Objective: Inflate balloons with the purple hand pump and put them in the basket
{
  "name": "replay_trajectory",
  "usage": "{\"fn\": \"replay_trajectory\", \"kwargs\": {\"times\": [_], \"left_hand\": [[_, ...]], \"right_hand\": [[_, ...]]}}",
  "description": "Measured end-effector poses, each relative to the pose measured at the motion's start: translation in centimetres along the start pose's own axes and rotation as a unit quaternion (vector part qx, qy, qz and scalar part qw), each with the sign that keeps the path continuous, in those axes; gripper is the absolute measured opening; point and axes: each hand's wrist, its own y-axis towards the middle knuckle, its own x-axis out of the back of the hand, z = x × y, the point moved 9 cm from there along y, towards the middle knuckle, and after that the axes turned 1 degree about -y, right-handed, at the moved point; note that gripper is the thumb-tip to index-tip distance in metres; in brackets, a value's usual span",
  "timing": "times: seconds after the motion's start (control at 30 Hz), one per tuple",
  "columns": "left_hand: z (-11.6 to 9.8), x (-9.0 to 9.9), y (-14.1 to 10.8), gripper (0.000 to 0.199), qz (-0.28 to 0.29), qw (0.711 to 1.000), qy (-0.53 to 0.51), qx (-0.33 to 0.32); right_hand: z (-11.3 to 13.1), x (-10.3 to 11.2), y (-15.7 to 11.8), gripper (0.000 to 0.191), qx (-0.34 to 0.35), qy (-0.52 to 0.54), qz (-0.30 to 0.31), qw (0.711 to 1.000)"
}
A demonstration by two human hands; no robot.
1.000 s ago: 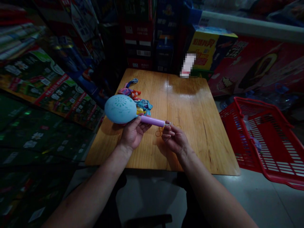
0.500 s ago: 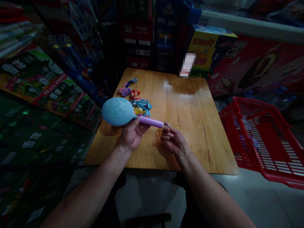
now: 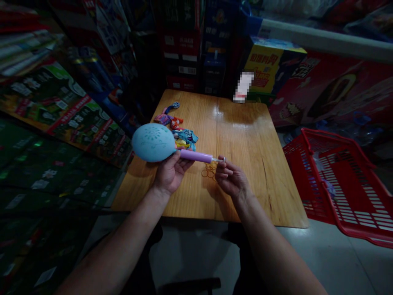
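Observation:
A light blue inflated balloon (image 3: 152,142) with a darker printed pattern hangs over the left part of the wooden table (image 3: 245,164). Its neck meets the left end of a purple hand pump (image 3: 196,155). My left hand (image 3: 170,172) pinches the balloon's neck together with that end of the pump. At the other end, my right hand (image 3: 231,177) grips the white pump handle (image 3: 224,159), with a short length of pale rod showing. Uninflated balloons (image 3: 186,136) in several colours lie behind the pump. Rubber bands (image 3: 207,173) rest on the wood beside my right hand.
A red shopping basket (image 3: 340,176) stands right of the table. Stacked green cartons (image 3: 46,176) line the left side. Behind the table are more boxes, including a yellow and blue box (image 3: 264,65). A pixelated patch covers something at the table's back edge.
My right hand has moved a little to the right with the handle, and more of the rod shows out of the purple pump. My left hand and the balloon are nearly where they were.

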Motion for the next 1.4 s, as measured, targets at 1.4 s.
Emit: {"fn": "replay_trajectory", "kwargs": {"times": [1.4], "left_hand": [[-2.7,0.7,0.3,0.027,-0.003,0.999,0.018,-0.049]], "right_hand": [[1.0,-0.4,-0.6,0.012,0.017,0.015,0.030,0.999]]}}
